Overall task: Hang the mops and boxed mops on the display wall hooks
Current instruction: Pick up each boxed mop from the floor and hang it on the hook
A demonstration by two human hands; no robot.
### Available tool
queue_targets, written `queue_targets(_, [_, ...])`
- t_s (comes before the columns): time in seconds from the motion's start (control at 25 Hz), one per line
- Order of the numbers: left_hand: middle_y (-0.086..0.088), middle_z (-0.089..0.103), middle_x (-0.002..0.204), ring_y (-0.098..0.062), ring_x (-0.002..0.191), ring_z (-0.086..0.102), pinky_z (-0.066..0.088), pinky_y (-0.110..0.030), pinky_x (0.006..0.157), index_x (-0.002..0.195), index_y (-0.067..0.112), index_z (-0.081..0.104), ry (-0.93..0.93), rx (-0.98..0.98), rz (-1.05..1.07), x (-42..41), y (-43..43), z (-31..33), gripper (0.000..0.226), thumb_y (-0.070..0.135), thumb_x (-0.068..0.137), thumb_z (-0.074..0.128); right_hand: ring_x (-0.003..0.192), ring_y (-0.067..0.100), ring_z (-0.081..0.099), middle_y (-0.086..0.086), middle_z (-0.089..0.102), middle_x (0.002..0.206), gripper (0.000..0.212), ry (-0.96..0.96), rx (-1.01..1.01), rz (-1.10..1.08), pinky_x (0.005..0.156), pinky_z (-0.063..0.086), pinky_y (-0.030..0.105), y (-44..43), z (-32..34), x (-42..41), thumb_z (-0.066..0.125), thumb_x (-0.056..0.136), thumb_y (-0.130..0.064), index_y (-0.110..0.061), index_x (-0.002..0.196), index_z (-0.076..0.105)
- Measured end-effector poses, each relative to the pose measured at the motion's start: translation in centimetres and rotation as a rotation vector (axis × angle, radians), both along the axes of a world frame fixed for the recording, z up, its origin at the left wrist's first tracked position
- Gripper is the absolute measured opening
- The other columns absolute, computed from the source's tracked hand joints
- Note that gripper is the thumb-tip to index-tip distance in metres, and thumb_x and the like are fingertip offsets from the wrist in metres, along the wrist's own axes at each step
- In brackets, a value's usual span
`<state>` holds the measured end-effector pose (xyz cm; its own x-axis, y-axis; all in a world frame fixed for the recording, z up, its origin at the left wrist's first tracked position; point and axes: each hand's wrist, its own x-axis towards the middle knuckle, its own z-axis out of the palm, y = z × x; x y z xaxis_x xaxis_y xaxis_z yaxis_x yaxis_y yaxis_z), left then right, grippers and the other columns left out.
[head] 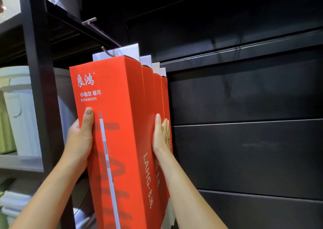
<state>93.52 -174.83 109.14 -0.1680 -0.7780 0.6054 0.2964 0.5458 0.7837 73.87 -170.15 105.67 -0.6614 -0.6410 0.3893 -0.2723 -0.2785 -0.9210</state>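
Several tall red mop boxes hang in a row on a metal wall hook point(107, 51), their white hang tabs point(129, 51) at the top. The front red box point(118, 116) shows white lettering and a mop picture. My left hand point(80, 137) grips its left edge, thumb on the front face. My right hand point(161, 134) lies flat with straight fingers against the right side of the row, touching the boxes behind. A second empty hook point(90, 22) sticks out higher up.
A dark slatted display wall point(244, 106) fills the right side. A black shelf upright point(40, 88) stands at left, with pale plastic bins point(15, 109) on shelves behind it.
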Motion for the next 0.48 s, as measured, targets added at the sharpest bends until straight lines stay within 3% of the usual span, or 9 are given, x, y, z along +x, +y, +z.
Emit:
queue_targets(0.24, [-0.007, 0.081, 0.105, -0.027, 0.094, 0.078, 0.060, -0.045, 0.091, 0.122, 0.023, 0.071, 0.011, 0.014, -0.011, 0.2, 0.2, 0.1, 0.071, 0.080, 0.083, 0.054, 0.159, 0.010, -0.008, -0.010, -0.007, 0.174, 0.094, -0.015, 0.016, 0.042, 0.130, -0.003, 0.045, 0.8, -0.2, 0.3, 0.015, 0.094, -0.083, -0.026, 0.165, -0.006])
queue_targets(0.48, [-0.002, 0.082, 0.100, -0.020, 0.089, 0.080, 0.061, -0.040, 0.086, 0.113, 0.025, 0.073, 0.008, -0.003, -0.002, 0.1, 0.9, -0.1, 0.064, 0.079, 0.084, 0.052, 0.160, 0.010, -0.004, -0.012, -0.004, 0.173, 0.099, -0.050, 0.003, 0.060, 0.130, 0.002, 0.049, 0.8, -3.5, 0.6, 0.018, 0.088, -0.090, -0.031, 0.165, -0.004])
